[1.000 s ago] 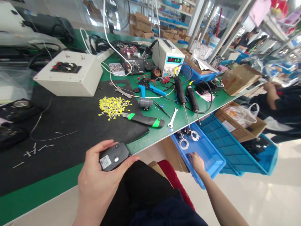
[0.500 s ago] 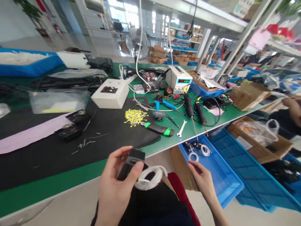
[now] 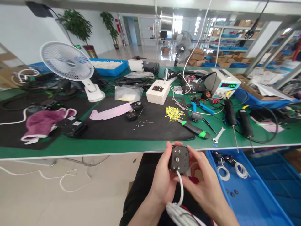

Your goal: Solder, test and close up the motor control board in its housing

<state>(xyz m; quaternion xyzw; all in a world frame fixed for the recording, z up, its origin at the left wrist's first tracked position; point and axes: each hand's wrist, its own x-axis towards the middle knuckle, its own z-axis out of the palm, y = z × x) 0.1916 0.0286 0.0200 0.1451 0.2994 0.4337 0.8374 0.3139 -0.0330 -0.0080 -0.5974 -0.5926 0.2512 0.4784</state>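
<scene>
Low in the head view, my left hand [image 3: 162, 175] is closed round a black square device [image 3: 180, 160] with small brass-coloured screws and a slotted round centre. A white cable [image 3: 181, 188] leaves its lower edge and runs down to a bundled coil [image 3: 178, 215] below my hands. Gripping the device's right side is my right hand [image 3: 204, 175], its thumb under the lower corner. The device is held just off the bench's front edge, its screwed face towards me.
On the black mat [image 3: 113, 130] lie yellow-headed parts [image 3: 174, 113] and a green-and-black utility knife [image 3: 194, 129]. Two electric screwdrivers [image 3: 229, 113] and a wrench [image 3: 219, 135] are to the right. A blue bin [image 3: 249, 201] below holds coiled cables. A white fan [image 3: 68, 62] stands left.
The view has swung left. My right hand has come from beside the blue bin onto the device. The device is turned, showing its screwed face, and its cable coil hangs lower.
</scene>
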